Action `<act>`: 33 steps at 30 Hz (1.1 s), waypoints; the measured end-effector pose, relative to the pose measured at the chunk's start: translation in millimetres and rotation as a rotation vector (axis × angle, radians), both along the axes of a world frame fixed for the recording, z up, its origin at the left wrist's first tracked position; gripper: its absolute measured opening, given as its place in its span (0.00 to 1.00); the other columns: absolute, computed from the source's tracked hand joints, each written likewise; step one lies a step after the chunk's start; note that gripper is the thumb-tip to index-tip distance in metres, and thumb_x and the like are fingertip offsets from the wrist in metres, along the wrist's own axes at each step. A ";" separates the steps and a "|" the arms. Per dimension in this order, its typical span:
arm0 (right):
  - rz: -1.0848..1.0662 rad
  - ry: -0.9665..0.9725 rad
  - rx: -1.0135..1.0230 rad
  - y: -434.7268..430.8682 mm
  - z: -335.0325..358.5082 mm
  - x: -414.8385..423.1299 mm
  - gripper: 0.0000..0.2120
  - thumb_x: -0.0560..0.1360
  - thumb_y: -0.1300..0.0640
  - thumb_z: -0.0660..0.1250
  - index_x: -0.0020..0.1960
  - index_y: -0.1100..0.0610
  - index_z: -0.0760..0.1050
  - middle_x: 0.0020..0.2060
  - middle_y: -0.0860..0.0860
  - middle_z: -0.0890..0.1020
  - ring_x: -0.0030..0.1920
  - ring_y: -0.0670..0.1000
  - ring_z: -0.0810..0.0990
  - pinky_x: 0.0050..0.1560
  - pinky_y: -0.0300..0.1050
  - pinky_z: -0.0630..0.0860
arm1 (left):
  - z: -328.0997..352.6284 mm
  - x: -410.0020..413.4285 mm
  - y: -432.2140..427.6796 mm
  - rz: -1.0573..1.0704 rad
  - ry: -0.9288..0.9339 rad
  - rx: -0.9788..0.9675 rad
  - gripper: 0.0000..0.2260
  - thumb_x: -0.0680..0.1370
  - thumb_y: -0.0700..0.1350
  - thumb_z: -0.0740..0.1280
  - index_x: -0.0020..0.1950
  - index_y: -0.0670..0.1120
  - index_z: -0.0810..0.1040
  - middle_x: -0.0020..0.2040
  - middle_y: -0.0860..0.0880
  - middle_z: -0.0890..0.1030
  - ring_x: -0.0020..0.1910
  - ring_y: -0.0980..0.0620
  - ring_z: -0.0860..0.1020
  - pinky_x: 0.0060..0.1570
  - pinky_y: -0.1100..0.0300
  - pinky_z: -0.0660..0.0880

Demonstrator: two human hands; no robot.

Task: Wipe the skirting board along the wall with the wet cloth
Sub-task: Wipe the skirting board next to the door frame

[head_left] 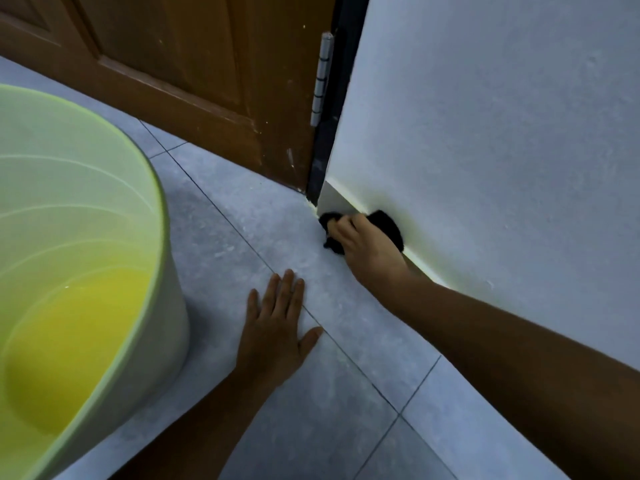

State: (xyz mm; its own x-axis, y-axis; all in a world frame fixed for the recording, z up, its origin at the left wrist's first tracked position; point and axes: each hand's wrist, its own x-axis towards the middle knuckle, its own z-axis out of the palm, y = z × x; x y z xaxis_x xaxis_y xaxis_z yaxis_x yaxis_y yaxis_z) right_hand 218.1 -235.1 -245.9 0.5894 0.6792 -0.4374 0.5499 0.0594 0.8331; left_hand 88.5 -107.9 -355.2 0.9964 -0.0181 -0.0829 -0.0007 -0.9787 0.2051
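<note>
Near left: green plastic bucket (86, 216), large, cut off by the left edge of view. Water sits in its bottom, looking yellow under the light. It stands on the tiled floor (311, 427), grey tiles with dark grout lines running diagonally.

Near centre: left forearm comes in from the bottom edge. Left hand (277, 327) lies palm down, flat on the floor just right of the bucket. Fingers (282, 289) spread and straight, fully open, holding nothing. Thumb points right, across a grout line.

Right: right forearm reaches in from the right edge, running along the foot of the wall (502, 133). Wall is white and lightly textured.

Mid distance: right hand (367, 247) is curled over a black cloth (388, 226), fingers closed around it. Cloth is bunched; dark folds show left of the knuckles and above and right of the hand. Cloth is pressed against the skirting board (337, 200), a white strip at the base of the wall, close to its far end by the door frame. The lower edge of the cloth sits at or near the floor line; cannot tell whether it touches the tiles.

Far: dark door frame (327, 157) stands upright just beyond the end of the skirting board. A metal hinge (322, 77) is fixed along it. Brown wooden door (180, 71), panelled, with pale scuffs near its lower right corner, spans the far left behind the bucket.
</note>
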 end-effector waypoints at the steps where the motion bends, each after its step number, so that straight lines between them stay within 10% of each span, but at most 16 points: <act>1: -0.020 -0.007 -0.017 -10.0 -1.5 -8.0 0.24 0.81 0.52 0.55 0.75 0.58 0.58 0.73 0.52 0.57 0.68 0.53 0.59 0.61 0.44 0.62 | -0.1 0.1 -0.1 0.001 0.001 -0.001 0.35 0.77 0.66 0.45 0.76 0.44 0.54 0.76 0.42 0.57 0.74 0.42 0.56 0.69 0.42 0.52; 33: -0.101 0.011 0.166 33.3 14.7 14.9 0.22 0.81 0.49 0.55 0.73 0.53 0.62 0.73 0.51 0.57 0.69 0.53 0.57 0.64 0.45 0.60 | 7.5 2.7 2.2 -0.040 0.070 0.004 0.37 0.76 0.67 0.39 0.75 0.42 0.57 0.75 0.39 0.60 0.72 0.38 0.60 0.66 0.39 0.59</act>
State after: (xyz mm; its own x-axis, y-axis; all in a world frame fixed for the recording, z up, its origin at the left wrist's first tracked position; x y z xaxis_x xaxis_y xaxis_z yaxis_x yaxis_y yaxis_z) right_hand 232.9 -201.9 -231.2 0.6541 0.6803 -0.3308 0.5549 -0.1342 0.8210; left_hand 91.2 -105.8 -347.6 0.9866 -0.0576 -0.1523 -0.0260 -0.9791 0.2019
